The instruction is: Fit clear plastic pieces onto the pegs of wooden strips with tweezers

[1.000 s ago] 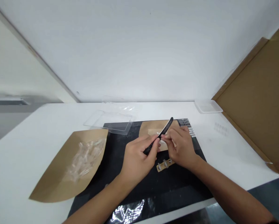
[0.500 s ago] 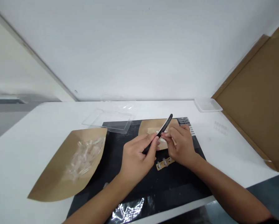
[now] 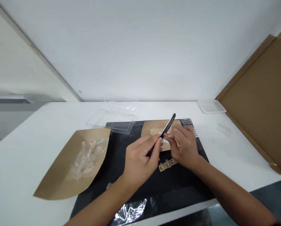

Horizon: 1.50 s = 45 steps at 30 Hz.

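My left hand [image 3: 141,153] is closed around a slim black stick with a pale edge [image 3: 168,125], which looks like a nail file and points up to the right. Close against the stick's middle, my right hand [image 3: 184,144] pinches with thumb and fingertips; whatever is between them is too small to make out. Under both hands lies a tan paper sheet [image 3: 146,128] with small white pieces [image 3: 165,141] on it, partly covered by my fingers. Just below my right hand, a short tan strip [image 3: 163,167] carries several small clips or knobs.
A black mat [image 3: 178,188] covers the table's middle. On its left sits a curved brown paper tray [image 3: 53,175] of clear plastic pieces [image 3: 88,157]. Behind are a clear flat sheet [image 3: 112,121] and a shallow clear box [image 3: 211,106]. Cardboard [image 3: 262,103] stands at right.
The whole view has shifted slightly, so everything sits a little further right. Both hands keep the same hold and position around the black stick.
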{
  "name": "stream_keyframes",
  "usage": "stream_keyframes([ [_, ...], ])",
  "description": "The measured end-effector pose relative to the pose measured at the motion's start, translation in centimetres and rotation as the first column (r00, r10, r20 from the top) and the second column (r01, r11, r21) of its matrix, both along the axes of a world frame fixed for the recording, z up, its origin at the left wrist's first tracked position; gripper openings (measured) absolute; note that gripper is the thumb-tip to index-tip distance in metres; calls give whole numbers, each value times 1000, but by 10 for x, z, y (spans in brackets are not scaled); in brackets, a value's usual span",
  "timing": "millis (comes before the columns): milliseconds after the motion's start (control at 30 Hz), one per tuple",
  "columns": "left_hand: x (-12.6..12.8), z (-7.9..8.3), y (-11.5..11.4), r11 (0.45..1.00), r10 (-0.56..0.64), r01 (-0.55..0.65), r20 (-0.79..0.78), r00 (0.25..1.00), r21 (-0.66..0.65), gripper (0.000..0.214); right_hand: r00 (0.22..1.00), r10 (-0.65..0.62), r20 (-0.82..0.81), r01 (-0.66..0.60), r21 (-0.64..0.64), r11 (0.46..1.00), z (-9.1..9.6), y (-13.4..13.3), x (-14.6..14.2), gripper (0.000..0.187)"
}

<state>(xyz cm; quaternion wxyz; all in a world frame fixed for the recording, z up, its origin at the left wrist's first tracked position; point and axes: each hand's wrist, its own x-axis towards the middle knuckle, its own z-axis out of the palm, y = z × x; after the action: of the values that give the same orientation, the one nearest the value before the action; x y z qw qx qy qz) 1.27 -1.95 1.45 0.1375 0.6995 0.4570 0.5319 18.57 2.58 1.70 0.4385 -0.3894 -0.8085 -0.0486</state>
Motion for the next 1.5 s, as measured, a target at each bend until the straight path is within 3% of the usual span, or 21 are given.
stream_keyframes([
  [133, 1, 0, -1, 1000, 0, 0, -29, 1000, 11, 20, 996, -56, -66, 57, 18, 998, 1, 0, 0, 30],
  [233, 2, 1, -2, 1000, -2, 2, -25, 1000, 25, 19, 1000, 4, -27, -5, -11, 1000, 2, 0, 0, 31],
  [367, 2, 0, -2, 1000, -3, 3, -18, 1000, 29, 17, 997, -57, -51, 58, 6, 998, 4, -1, 1, 29],
  [467, 1, 0, -3, 998, 13, -11, -32, 999, 59, 17, 1000, 6, -21, -7, -20, 1000, 4, -1, 1, 30],
  [600, 1, 0, -3, 997, 11, -8, -40, 999, 75, 18, 996, -61, -61, 61, -3, 998, 3, -2, 1, 28],
  [733, 1, -3, 1, 995, 20, -15, -50, 999, 98, 17, 1000, 7, -2, -7, -32, 999, 1, -4, 0, 30],
  [833, 0, -5, 3, 991, 38, -31, -50, 998, 131, 16, 999, -34, -33, 33, -19, 999, 0, -2, 0, 30],
  [1033, 0, -9, 4, 977, 31, -5, -118, 993, 212, 19, 977, 15, -213, -52, -171, 984, 2, -4, 5, 20],
  [1133, 0, -9, 5, 978, 27, 1, -130, 991, 211, 21, 933, 24, -360, -154, -336, 929, 0, -7, 8, 19],
  [1233, 0, -10, 6, 980, 19, 8, -131, 991, 198, 23, 834, -16, -551, -324, -513, 795, -1, -6, 9, 17],
  [1333, -1, -9, 6, 982, 5, 19, -125, 992, 186, 26, 732, -63, -679, -464, -564, 683, -3, -2, 11, 23],
  [1500, -1, -6, 5, 983, -33, 52, -108, 994, 174, 24, 727, -66, -684, -496, -588, 638, -7, 3, 16, 30],
])
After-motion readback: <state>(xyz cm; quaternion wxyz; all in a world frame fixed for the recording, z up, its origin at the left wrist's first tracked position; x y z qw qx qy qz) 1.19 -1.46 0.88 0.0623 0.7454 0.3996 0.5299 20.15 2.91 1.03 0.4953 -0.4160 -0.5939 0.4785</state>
